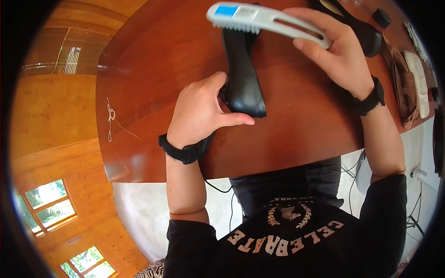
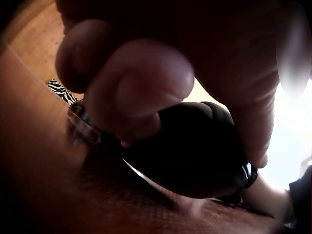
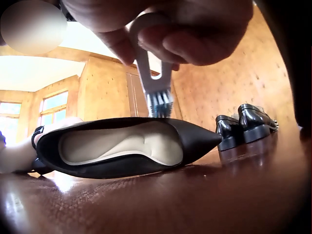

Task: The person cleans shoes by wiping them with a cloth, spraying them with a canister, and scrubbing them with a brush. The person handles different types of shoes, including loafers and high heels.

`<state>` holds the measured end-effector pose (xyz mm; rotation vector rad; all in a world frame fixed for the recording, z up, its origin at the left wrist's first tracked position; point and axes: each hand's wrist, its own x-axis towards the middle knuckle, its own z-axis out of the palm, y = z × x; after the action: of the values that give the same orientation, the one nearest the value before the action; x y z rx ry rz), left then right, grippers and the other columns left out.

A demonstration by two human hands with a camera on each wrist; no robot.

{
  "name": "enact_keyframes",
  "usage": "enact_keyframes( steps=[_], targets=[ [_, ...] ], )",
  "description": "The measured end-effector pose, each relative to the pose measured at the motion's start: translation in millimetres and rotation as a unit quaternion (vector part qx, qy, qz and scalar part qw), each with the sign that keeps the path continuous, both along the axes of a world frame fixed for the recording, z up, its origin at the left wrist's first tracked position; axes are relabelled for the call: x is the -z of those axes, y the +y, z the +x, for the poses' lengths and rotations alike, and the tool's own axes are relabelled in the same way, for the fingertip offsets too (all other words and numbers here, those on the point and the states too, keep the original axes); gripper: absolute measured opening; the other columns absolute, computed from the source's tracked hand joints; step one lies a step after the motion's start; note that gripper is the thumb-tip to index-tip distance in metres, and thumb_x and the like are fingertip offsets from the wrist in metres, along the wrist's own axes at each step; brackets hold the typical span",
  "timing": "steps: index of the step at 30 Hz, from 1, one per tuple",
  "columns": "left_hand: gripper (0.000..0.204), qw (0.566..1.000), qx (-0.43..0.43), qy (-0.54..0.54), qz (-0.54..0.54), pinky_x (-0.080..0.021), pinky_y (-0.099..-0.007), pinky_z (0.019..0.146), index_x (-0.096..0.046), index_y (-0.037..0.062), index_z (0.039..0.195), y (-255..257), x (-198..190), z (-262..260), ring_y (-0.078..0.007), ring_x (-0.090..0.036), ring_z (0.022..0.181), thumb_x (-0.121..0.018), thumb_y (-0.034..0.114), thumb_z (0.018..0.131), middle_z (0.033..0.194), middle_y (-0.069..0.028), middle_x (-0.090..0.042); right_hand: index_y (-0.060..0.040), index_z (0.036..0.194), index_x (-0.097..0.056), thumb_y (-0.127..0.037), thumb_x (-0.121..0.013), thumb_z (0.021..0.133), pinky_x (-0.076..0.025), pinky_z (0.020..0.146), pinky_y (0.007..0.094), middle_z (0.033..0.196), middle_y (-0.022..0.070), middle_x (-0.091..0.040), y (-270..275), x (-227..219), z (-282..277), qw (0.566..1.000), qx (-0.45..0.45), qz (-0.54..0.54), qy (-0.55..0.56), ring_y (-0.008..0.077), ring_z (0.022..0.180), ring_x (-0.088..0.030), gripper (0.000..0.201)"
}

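Observation:
A black pointed shoe [image 1: 245, 78] lies on its side on the table; its beige insole [image 3: 117, 145] faces the right wrist camera. My left hand [image 1: 199, 106] holds the shoe's heel end, thumb over the end, fingers on its far side; in the left wrist view curled fingers [image 2: 141, 78] lie against the black heel [image 2: 195, 151]. My right hand [image 1: 340, 55] grips the handle of a white brush [image 1: 266, 21] with a blue label. In the right wrist view the bristles [image 3: 160, 103] are at the shoe's upper side near the toe; whether they touch cannot be told.
Another black shoe [image 1: 366, 37] lies at the back right beside a small black object [image 1: 381, 18]. A brown pouch [image 1: 404, 88] with white cloth is at the table's right edge. Thin string [image 1: 111, 118] lies at the left. Shiny black shoes [image 3: 243, 126] stand beyond the toe.

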<state>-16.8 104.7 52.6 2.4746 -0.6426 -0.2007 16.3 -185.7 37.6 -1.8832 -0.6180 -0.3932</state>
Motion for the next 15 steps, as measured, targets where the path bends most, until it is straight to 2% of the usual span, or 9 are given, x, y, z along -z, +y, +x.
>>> enact_keyframes(
  steps=[4, 5, 8, 10, 12, 15],
  targets=[
    [0.076, 1.000, 0.015, -0.009, -0.010, -0.047, -0.0369, 0.056, -0.050, 0.0022, 0.080, 2, 2, -1, -0.0310, -0.059, 0.060, -0.093, 0.059, 0.053, 0.067, -0.0126, -0.056, 0.0035, 0.124, -0.066, -0.008, -0.067, 0.087, -0.055, 0.085, 0.0311, 0.103, 0.0134, -0.073, 2, -2, -4, 0.993, -0.113, -0.011, -0.018, 0.0158, 0.092, -0.069, 0.039],
    [0.076, 1.000, 0.016, -0.005, -0.015, -0.047, -0.0367, 0.056, -0.050, 0.0023, 0.080, 2, 3, -1, -0.0305, -0.059, 0.059, -0.093, 0.058, 0.053, 0.067, -0.0122, -0.055, 0.0025, 0.123, -0.066, -0.011, -0.069, 0.088, -0.055, 0.084, 0.0309, 0.100, 0.0132, -0.073, 2, -2, -4, 0.994, -0.100, -0.024, -0.026, 0.0159, 0.091, -0.070, 0.037],
    [0.076, 1.000, 0.014, 0.001, -0.021, -0.046, -0.0364, 0.056, -0.049, 0.0026, 0.080, 2, 4, 1, -0.0297, -0.058, 0.059, -0.094, 0.057, 0.052, 0.066, -0.0121, -0.054, 0.0027, 0.131, -0.063, -0.011, -0.067, 0.095, -0.050, 0.093, 0.0278, 0.116, 0.0101, -0.073, -2, -8, -5, 0.996, -0.010, -0.059, 0.061, 0.0141, 0.105, -0.066, 0.039],
    [0.077, 1.000, 0.007, 0.010, -0.013, -0.046, -0.0361, 0.056, -0.049, 0.0026, 0.080, 1, 1, 0, -0.0294, -0.058, 0.059, -0.094, 0.057, 0.051, 0.066, -0.0120, -0.053, -0.0003, 0.135, -0.061, -0.016, -0.068, 0.098, -0.049, 0.094, 0.0272, 0.116, 0.0092, -0.072, -4, -4, -2, 0.991, 0.088, -0.075, 0.068, 0.0125, 0.105, -0.063, 0.041],
    [0.077, 1.000, 0.005, 0.014, -0.008, -0.046, -0.0359, 0.056, -0.049, 0.0026, 0.080, 0, 1, 0, -0.0292, -0.058, 0.059, -0.094, 0.057, 0.051, 0.066, -0.0120, -0.054, 0.0003, 0.124, -0.067, -0.031, -0.070, 0.094, -0.054, 0.086, 0.0337, 0.106, 0.0176, -0.074, -7, 2, 7, 0.988, 0.135, -0.070, 0.037, 0.0272, 0.096, -0.072, 0.044],
    [0.077, 1.000, 0.006, 0.014, -0.010, -0.046, -0.0357, 0.056, -0.049, 0.0026, 0.080, 1, 1, 0, -0.0292, -0.058, 0.059, -0.094, 0.057, 0.051, 0.066, -0.0122, -0.055, 0.0010, 0.125, -0.066, -0.031, -0.070, 0.095, -0.054, 0.086, 0.0335, 0.106, 0.0177, -0.074, -6, 2, 5, 0.992, 0.102, -0.067, 0.016, 0.0259, 0.096, -0.072, 0.044]
  ],
)
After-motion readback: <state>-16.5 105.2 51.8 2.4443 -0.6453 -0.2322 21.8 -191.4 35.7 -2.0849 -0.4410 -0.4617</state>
